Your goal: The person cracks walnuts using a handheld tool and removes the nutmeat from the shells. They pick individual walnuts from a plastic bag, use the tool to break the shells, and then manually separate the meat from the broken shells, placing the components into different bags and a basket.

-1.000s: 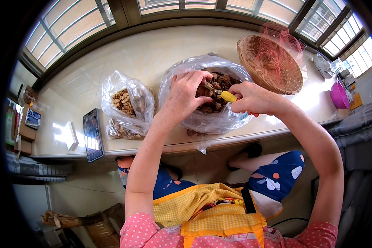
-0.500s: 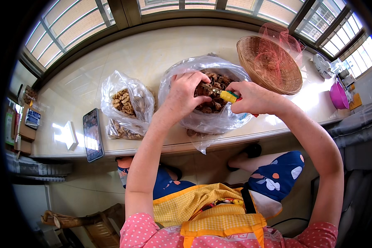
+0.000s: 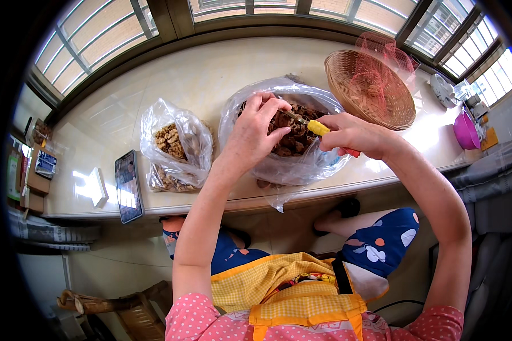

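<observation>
My right hand is closed around pliers with yellow and red grips. Their metal jaws point left, ending by the fingertips of my left hand. That hand is curled, thumb below the fingers; whatever it holds is hidden among them. Both hands are over an open clear plastic bag full of dark brown walnut shells. To its left stands a second clear bag with lighter walnut kernels inside.
A round wicker basket with red netting sits at the back right. Further right are a magenta bowl and small items. A phone and a white block lie left, near the counter's front edge.
The pliers have shifted slightly right, and their red grip shows more below my right hand. My left thumb and fingers have moved a little. The bags stay nearly as they were.
</observation>
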{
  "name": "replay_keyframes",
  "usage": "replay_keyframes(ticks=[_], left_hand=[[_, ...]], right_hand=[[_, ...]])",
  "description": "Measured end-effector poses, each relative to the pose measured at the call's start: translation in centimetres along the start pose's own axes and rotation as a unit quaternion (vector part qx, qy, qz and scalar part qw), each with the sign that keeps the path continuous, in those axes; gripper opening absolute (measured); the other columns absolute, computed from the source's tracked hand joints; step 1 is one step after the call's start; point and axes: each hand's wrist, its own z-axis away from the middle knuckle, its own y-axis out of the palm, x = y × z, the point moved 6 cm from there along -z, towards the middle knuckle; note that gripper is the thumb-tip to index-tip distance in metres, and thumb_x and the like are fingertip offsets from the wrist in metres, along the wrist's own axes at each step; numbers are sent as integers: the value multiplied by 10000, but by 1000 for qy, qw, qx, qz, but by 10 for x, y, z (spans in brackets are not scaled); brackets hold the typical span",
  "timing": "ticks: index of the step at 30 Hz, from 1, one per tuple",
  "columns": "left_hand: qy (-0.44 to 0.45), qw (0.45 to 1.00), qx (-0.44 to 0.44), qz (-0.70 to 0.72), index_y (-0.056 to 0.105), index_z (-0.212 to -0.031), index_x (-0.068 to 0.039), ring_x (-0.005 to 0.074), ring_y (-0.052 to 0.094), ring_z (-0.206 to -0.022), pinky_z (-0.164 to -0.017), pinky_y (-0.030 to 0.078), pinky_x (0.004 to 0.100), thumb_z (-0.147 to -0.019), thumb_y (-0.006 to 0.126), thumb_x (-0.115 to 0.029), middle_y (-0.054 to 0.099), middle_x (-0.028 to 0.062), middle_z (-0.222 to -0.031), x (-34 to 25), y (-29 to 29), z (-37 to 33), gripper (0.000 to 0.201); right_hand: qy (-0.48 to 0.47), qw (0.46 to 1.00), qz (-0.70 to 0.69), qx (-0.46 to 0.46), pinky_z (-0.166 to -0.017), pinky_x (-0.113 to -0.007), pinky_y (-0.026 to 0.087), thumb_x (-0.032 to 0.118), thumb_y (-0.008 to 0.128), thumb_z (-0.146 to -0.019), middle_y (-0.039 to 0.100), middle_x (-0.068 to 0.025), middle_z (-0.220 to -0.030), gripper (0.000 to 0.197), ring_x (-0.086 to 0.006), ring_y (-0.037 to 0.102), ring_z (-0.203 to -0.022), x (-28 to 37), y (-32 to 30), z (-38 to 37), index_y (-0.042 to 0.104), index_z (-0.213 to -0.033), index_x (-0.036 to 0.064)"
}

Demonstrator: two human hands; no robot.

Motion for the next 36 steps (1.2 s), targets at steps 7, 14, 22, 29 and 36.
replay_keyframes(ticks=[7,14,22,29,36], left_hand=[[-70,994,-24,79,563,-1128,-51,176,606,-913,-800,510,307,-772,711,-62,559,109,-1089,1,-1,-4,386],[-151,965,-46,208,556,-1107,-7,127,607,-850,-779,505,238,-837,655,-40,605,63,-961,11,1,-1,289],[-258,857,-47,443,560,-1080,8,117,596,-813,-689,541,255,-891,648,-103,594,46,-919,29,10,2,236],[-288,859,-47,420,582,-1033,14,122,607,-794,-708,544,252,-880,679,-138,606,62,-932,30,12,3,236],[-291,888,-55,352,578,-1023,30,127,612,-861,-804,523,255,-837,703,-54,625,74,-951,33,13,5,239]], right_hand=[[-5,986,-164,26,-504,-241,454,263,650,-764,571,-68,-761,287,-116,575,-675,-16,-1,-4,609,-896,12],[4,975,-220,42,-473,-248,487,284,642,-792,613,-93,-765,297,-121,584,-558,-24,1,-5,595,-902,12],[-16,976,-214,31,-492,-241,482,292,648,-790,604,-82,-781,308,-115,597,-603,-23,2,-5,590,-907,13],[-15,978,-202,56,-492,-238,474,297,648,-793,591,-74,-797,324,-100,593,-648,-21,8,-5,577,-929,12],[-10,979,-203,32,-606,-260,531,249,623,-793,604,-125,-808,299,-148,615,-717,-19,10,-8,560,-895,-25]])
